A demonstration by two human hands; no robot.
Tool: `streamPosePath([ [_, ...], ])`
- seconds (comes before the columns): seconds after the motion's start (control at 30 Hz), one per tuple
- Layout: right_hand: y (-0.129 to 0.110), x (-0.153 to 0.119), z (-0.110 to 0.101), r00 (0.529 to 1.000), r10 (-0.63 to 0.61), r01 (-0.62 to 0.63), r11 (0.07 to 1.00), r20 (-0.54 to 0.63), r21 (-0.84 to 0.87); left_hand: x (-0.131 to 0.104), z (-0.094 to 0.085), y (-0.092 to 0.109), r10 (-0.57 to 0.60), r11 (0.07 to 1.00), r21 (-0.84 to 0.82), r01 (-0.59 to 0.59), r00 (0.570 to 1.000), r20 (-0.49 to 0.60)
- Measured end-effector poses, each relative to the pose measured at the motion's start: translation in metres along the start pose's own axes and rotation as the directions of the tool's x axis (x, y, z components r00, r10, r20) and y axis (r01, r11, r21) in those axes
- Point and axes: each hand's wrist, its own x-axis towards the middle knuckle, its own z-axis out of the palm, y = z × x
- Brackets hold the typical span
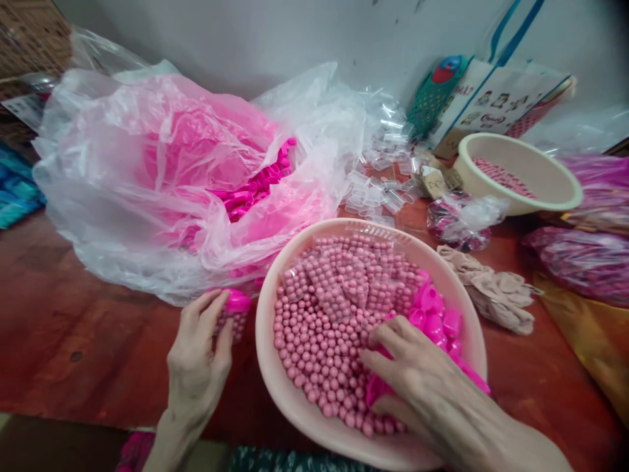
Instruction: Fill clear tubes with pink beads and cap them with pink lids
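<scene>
Head view: left hand (199, 347), fingers closed around small clear container (238, 326) of beads, glossy magenta cap (238, 301) at top; container just left of basin (266, 354), over red bench (63, 328). Right hand (413, 367) inside round, smooth plastic basin, fingers curled at magenta piece (377, 390); whether gripped, cannot tell. In basin: loose pink spherical beads (314, 354), clear bead-filled packs (334, 282), rounded magenta plastic caps (435, 311). Behind: crinkled translucent bag (113, 216).

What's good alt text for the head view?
A person's right hand reaches into a basin of pink beads and bright pink plastic pieces; the left hand holds a small bead-filled container with a pink cap beside the basin. Behind, a large plastic bag sits on a red table.
</scene>
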Motion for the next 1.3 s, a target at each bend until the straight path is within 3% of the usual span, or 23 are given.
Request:
streamPosePath([
  [0.1, -0.005, -0.007, 0.015, 0.984, -0.117, 0.131, 0.987, 0.138, -0.096, 0.01, -0.002, 0.017, 0.219, 0.966, 0.159, -0.204, 0.972, -0.083],
  [0.17, -0.007, -0.009, 0.023, 0.975, -0.133, 0.163, 0.973, 0.181, -0.163, 0.02, 0.001, 0.04, 0.335, 0.934, 0.152, -0.324, 0.941, -0.052],
  [0.23, -0.008, -0.007, 0.026, 0.975, -0.13, 0.16, 0.973, 0.179, -0.164, 0.032, 0.008, 0.062, 0.461, 0.878, 0.104, -0.467, 0.884, 0.079],
  [0.3, -0.006, -0.003, 0.022, 0.967, -0.164, 0.186, 0.978, 0.193, -0.098, 0.042, 0.018, 0.079, 0.533, 0.813, 0.079, -0.576, 0.792, 0.297],
  [0.37, -0.003, 0.004, 0.013, 0.973, -0.163, 0.16, 0.987, 0.162, 0.032, 0.049, 0.026, 0.087, 0.518, 0.774, 0.07, -0.63, 0.692, 0.503],
  [0.43, -0.001, 0.01, 0.002, 0.995, -0.036, 0.016, 0.978, 0.091, 0.209, 0.053, 0.03, 0.091, 0.466, 0.771, 0.067, -0.633, 0.633, 0.618],
  [0.5, -0.001, 0.013, -0.007, 0.976, 0.206, -0.215, 0.902, 0.065, 0.373, 0.056, 0.03, 0.093, 0.438, 0.792, 0.051, -0.609, 0.623, 0.649],
  [0.6, -0.002, 0.016, -0.013, 0.867, 0.49, -0.454, 0.706, 0.088, 0.544, 0.059, 0.029, 0.096, 0.405, 0.846, -0.009, -0.534, 0.632, 0.661],
  [0.7, -0.004, 0.018, -0.01, 0.825, 0.54, -0.502, 0.568, 0.165, 0.653, 0.061, 0.032, 0.097, 0.384, 0.897, -0.103, -0.429, 0.645, 0.661],
  [0.77, -0.004, 0.019, -0.007, 0.821, 0.527, -0.523, 0.539, 0.221, 0.66, 0.062, 0.035, 0.094, 0.374, 0.918, -0.154, -0.365, 0.675, 0.636],
  [0.83, -0.003, 0.018, -0.003, 0.821, 0.504, -0.547, 0.559, 0.269, 0.623, 0.06, 0.037, 0.088, 0.381, 0.922, -0.177, -0.346, 0.717, 0.584],
  [0.9, -0.002, 0.017, -0.002, 0.83, 0.472, -0.552, 0.616, 0.298, 0.562, 0.058, 0.039, 0.08, 0.424, 0.903, -0.184, -0.389, 0.731, 0.535],
  [1.07, -0.002, 0.014, 0.001, 0.858, 0.417, -0.508, 0.776, 0.3, 0.375, 0.059, 0.046, 0.065, 0.458, 0.873, -0.176, -0.455, 0.639, 0.618],
  [1.3, -0.002, 0.014, 0.01, 0.877, 0.38, -0.444, 0.875, 0.294, 0.192, 0.067, 0.047, 0.066, 0.467, 0.866, -0.213, -0.451, 0.584, 0.664],
])
